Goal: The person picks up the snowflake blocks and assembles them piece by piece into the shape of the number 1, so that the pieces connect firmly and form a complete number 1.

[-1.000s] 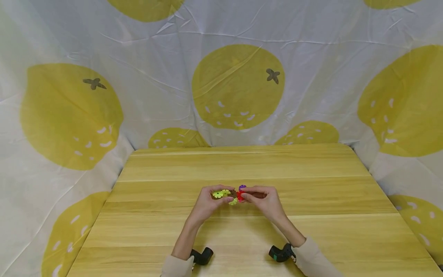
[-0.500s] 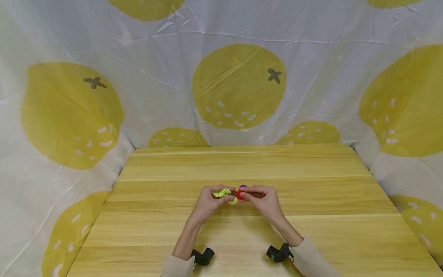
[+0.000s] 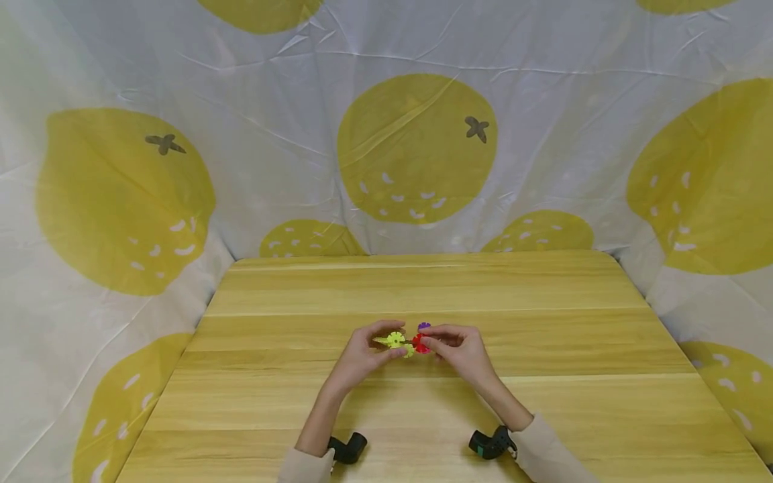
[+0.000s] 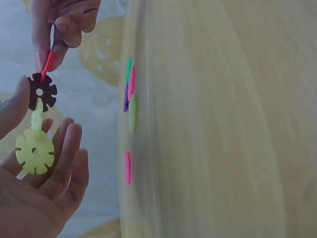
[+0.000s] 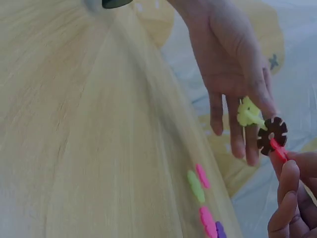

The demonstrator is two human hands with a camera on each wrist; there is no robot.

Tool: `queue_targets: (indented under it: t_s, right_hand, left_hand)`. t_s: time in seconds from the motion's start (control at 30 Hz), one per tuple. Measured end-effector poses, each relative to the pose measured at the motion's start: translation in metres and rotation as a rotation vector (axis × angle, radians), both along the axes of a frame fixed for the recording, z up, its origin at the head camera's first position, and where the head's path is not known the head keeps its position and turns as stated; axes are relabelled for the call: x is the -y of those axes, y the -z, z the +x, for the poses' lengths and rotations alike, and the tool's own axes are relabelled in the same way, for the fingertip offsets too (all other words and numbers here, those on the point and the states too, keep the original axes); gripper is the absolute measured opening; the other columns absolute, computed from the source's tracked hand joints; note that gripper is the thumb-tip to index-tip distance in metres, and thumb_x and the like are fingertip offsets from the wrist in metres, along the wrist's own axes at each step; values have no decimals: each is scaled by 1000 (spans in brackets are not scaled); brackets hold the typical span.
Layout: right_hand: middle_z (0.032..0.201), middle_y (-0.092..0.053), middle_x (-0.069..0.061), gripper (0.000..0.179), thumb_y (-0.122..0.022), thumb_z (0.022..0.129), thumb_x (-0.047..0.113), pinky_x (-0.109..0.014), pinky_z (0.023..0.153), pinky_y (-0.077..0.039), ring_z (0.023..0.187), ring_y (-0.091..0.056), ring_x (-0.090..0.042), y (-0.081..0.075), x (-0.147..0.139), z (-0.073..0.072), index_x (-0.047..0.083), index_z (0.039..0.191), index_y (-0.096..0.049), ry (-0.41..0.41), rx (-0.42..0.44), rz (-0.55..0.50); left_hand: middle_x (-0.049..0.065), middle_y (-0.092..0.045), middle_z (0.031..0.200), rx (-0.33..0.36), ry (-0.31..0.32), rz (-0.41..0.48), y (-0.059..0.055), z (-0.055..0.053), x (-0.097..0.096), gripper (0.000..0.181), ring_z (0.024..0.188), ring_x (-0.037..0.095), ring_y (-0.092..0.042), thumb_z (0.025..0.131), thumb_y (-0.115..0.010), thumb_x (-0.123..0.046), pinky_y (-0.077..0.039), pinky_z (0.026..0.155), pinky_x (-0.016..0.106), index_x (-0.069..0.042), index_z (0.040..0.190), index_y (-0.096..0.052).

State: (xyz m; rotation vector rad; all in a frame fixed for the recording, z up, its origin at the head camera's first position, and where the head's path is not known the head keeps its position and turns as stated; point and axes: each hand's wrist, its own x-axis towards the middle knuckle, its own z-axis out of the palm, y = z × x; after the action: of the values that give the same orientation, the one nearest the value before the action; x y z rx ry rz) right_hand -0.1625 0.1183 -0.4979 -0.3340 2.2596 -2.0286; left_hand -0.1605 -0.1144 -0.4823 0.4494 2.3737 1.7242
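Red disc (image 4: 47, 64) in the pinching right hand (image 3: 466, 350), brown disc (image 4: 48, 91) against the loosely spread left hand (image 3: 360, 354).

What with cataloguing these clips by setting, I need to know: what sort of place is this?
Probably a makeshift recording booth, though the room beyond is hidden: a fruit-print cloth hangs behind and beside a wooden table, and two black wrist devices look like filming gear.
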Motion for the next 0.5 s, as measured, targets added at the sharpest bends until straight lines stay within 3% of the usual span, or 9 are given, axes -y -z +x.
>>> queue_targets:
  t_s: [0.13, 0.2, 0.37, 0.5]
  right_hand:
    - [96, -78, -21, 22, -77, 94, 13, -33, 57, -58, 59, -66, -21, 5, 2, -1, -2, 110, -79, 2, 35, -37]
    - [94, -79, -19, 24, -77, 93, 12, -30, 57, -57, 58, -65, -16, 7, 4, -1, -4, 111, -77, 5, 53, -51]
    - [91, -80, -6, 26, -78, 93, 14, -24, 57, -54, 56, -60, -9, 10, 9, -1, -5, 111, -77, 36, 139, -73]
    - [91, -81, -2, 28, -79, 93, 17, -23, 58, -53, 56, -59, -8, 12, 10, -1, -4, 111, -77, 43, 193, -89]
  left_hand:
    - [7, -73, 126, -190, -20, -125, -4, 3, -10, 47, 117, 26, -67, 84, -87, -12, -55, 99, 45, -9, 128, -71]
    - [6, -75, 121, -243, -12, -149, -6, 3, -14, 44, 112, 24, -70, 82, -87, -9, -56, 98, 44, -9, 124, -74]
    - [3, -79, 112, -250, -19, -157, -3, 2, -17, 36, 103, 18, -73, 83, -87, -10, -57, 97, 41, -11, 118, -78]
    - [2, -79, 110, -226, -10, -133, 2, 1, -16, 33, 99, 16, -73, 84, -85, -12, -59, 91, 31, -11, 117, -78]
